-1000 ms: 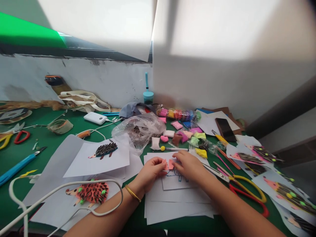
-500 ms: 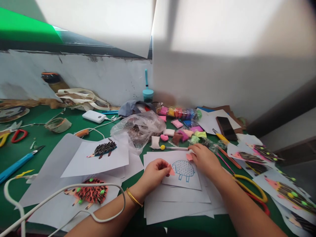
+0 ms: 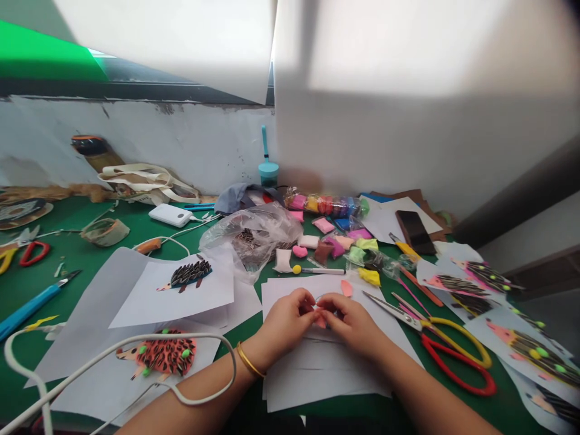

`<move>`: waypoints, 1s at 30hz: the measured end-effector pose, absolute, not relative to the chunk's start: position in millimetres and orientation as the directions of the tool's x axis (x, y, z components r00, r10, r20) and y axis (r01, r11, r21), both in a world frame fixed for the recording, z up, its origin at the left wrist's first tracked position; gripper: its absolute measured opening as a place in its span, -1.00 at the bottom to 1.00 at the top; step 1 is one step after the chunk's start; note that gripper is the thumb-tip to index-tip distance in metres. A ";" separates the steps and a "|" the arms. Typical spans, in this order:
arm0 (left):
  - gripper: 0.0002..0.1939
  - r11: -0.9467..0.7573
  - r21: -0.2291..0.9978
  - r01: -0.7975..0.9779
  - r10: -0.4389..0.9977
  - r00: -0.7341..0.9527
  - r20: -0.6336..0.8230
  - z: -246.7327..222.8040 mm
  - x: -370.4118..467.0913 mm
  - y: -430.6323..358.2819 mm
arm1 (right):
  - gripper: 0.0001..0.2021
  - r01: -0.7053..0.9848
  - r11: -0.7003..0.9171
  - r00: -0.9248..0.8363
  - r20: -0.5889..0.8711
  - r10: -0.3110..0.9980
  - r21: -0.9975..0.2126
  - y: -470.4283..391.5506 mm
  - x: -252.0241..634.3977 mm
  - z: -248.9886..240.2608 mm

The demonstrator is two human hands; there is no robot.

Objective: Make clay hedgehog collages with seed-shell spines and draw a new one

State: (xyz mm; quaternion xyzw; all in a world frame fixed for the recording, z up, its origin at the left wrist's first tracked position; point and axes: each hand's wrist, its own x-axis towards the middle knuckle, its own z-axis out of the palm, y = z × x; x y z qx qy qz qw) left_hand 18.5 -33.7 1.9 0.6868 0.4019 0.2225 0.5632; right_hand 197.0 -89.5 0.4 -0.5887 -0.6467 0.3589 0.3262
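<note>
Over a stack of white paper [image 3: 317, 377], my left hand [image 3: 290, 319] and my right hand [image 3: 356, 326] meet with fingertips together. Both pinch a small flat pink piece of clay [image 3: 320, 321], partly covered by the fingers. A second pink clay piece [image 3: 347, 289] lies flat on the top sheet, just beyond my right hand. The blue drawing on that sheet is mostly hidden beneath my hands. A yellow bangle is on my left wrist.
Red-and-yellow scissors [image 3: 414, 320] lie open right of the paper. Clay packets, a clear bag of seeds [image 3: 249, 238] and a white pen [image 3: 324, 271] sit behind. Finished hedgehog pictures [image 3: 193, 275] lie on both sides. A white cable [image 3: 136, 341] crosses my left forearm; a blue craft knife [image 3: 36, 305] lies far left.
My right hand has let go of a pink clay piece, leaving it on the paper, and moved left and down to the piece in my left hand. The drawing is now mostly covered.
</note>
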 end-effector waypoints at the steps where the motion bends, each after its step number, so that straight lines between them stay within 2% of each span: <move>1: -0.82 -0.045 0.951 0.304 0.805 0.575 -0.145 1.4 18.5 -33.7 | -0.84 0.519 0.039 -0.087 -0.008 0.996 -0.854 -88.2 196.2 0.8; 5: -0.76 -0.098 0.927 0.363 0.839 0.531 -0.119 -0.8 17.0 -34.3 | -0.88 0.470 -0.014 -0.034 -0.034 0.999 -0.883 -85.2 195.7 0.1; 11: -0.88 -0.209 0.892 0.401 0.827 0.559 -0.058 1.1 17.1 -35.7 | -0.87 0.443 -0.024 -0.035 -0.044 0.998 -0.896 -85.1 196.8 -5.1; 17: -0.89 -0.267 0.864 0.426 0.835 0.550 -0.012 -0.8 17.3 -34.2 | -0.87 0.520 -0.015 -0.030 -0.035 0.999 -0.854 -85.6 198.4 -6.7; 22: -0.84 -0.343 0.822 0.454 0.847 0.528 0.061 -3.6 18.6 -32.5 | -0.87 0.598 0.006 0.032 0.031 0.999 -0.802 -83.2 205.7 -10.0; 30: -0.78 -0.497 0.715 0.492 0.788 0.601 0.135 -7.5 24.1 -31.5 | -0.87 0.663 0.022 0.039 0.063 0.997 -0.749 -81.6 211.3 -15.5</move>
